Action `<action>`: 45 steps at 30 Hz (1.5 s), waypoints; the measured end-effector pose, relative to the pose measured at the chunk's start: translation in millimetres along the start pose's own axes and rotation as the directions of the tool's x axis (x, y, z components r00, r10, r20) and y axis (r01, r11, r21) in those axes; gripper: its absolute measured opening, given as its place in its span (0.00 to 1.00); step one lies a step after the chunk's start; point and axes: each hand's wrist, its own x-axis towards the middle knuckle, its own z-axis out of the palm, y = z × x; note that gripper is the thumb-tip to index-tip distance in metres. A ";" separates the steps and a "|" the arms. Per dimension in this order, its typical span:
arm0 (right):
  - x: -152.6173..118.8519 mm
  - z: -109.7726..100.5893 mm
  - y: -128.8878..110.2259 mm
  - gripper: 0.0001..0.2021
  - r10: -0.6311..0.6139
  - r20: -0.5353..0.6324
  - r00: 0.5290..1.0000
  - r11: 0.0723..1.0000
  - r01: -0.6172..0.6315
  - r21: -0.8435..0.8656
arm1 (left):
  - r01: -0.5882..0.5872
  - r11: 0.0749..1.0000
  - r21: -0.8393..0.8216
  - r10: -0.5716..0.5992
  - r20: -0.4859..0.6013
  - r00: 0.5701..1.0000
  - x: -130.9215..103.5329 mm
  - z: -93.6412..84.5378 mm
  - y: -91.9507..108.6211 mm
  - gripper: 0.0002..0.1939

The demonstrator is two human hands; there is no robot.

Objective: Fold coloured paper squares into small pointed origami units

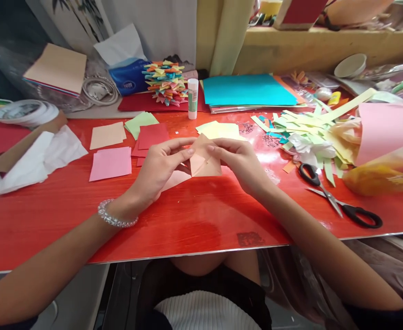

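Note:
Both of my hands hold a folded peach paper (211, 166) above the red table (201, 220). My left hand (162, 165) pinches its left side between thumb and fingers. On the right side of the paper, my right hand (240, 160) grips with thumb and forefinger. A crease and a folded flap show on the paper's face. Partly under my left hand lies a light pink paper (177, 180). Behind my hands are red squares (153, 135) and yellow squares (222, 130). Pink squares (111, 163), peach squares (107, 135) and green squares (141, 123) lie to the left.
A glue stick (192, 98) stands upright behind the hands, near a colourful folded-paper model (166, 82). Black-handled scissors (339, 197) lie open at the right, beside paper strips (304, 126). Blue sheets (249, 90) are at the back. Crumpled tissue (43, 158) lies left.

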 end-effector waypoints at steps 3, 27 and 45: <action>1.4 -0.4 3.0 0.09 0.047 0.018 0.999 0.995 -0.048 0.084 | -0.009 1.000 0.013 0.009 -0.018 1.000 -0.4 -0.2 0.4 0.11; 0.0 -0.2 8.9 0.06 0.001 -0.090 0.996 1.000 0.001 0.018 | 0.010 1.000 -0.014 -0.009 0.048 0.999 -0.4 -5.0 3.3 0.10; 1.8 -3.5 9.7 0.05 0.055 -0.095 0.994 0.998 -0.051 0.043 | 0.027 1.000 0.005 -0.027 0.088 0.996 -2.8 -1.3 11.7 0.09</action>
